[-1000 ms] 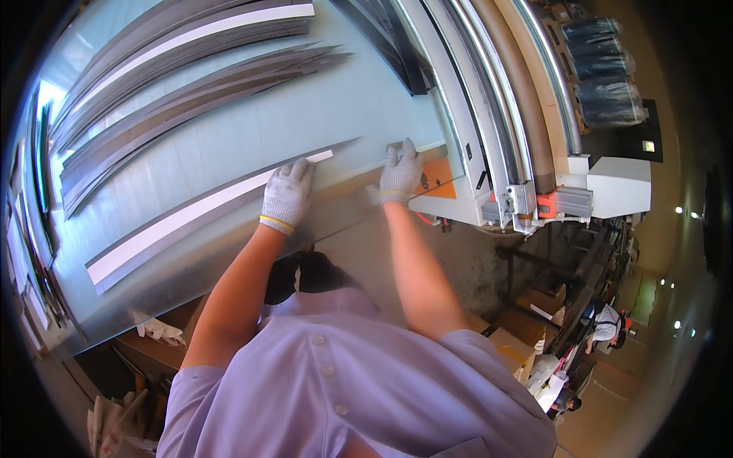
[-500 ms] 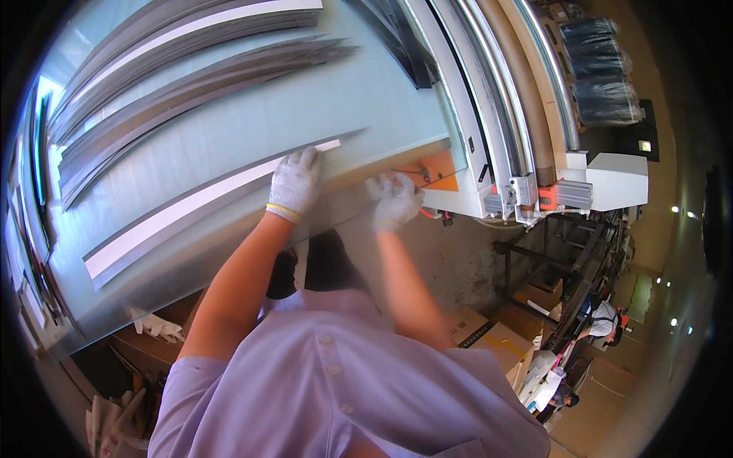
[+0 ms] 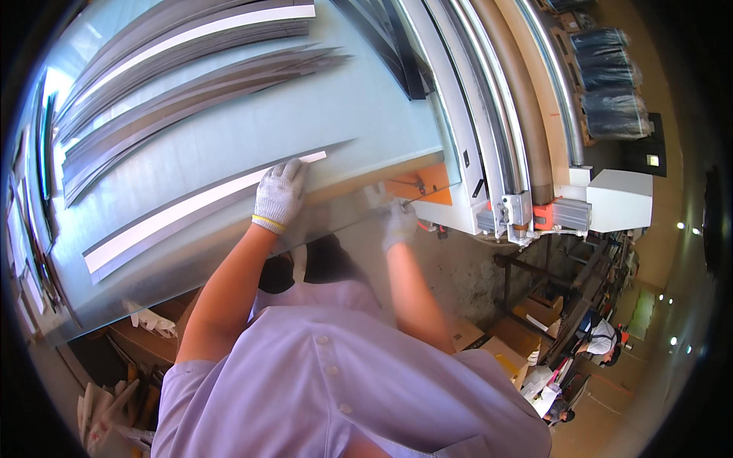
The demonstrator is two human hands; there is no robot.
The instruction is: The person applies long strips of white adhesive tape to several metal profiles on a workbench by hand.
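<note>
On the glass-topped table (image 3: 382,126) in front of me lies a long dark grey strip with a white band (image 3: 168,217) along it. My left hand (image 3: 280,193), in a white knitted glove with a yellow cuff edge, rests flat on this strip near its right end. To the right, my gloved right hand (image 3: 398,224) is at the table's near edge, below an orange panel (image 3: 431,185). Motion blurs its fingers, so whether they hold anything is unclear.
Stacks of grey strips (image 3: 183,114) cover the table's far left. Dark bars (image 3: 393,49) lie farther back. A roller machine (image 3: 527,122) borders the table on the right. Cardboard boxes (image 3: 508,355) stand on the floor at right, with another person (image 3: 601,338) beyond.
My right hand has drawn down toward me, to below the table's near edge. My left hand stays on the strip. The whole view has shifted slightly.
</note>
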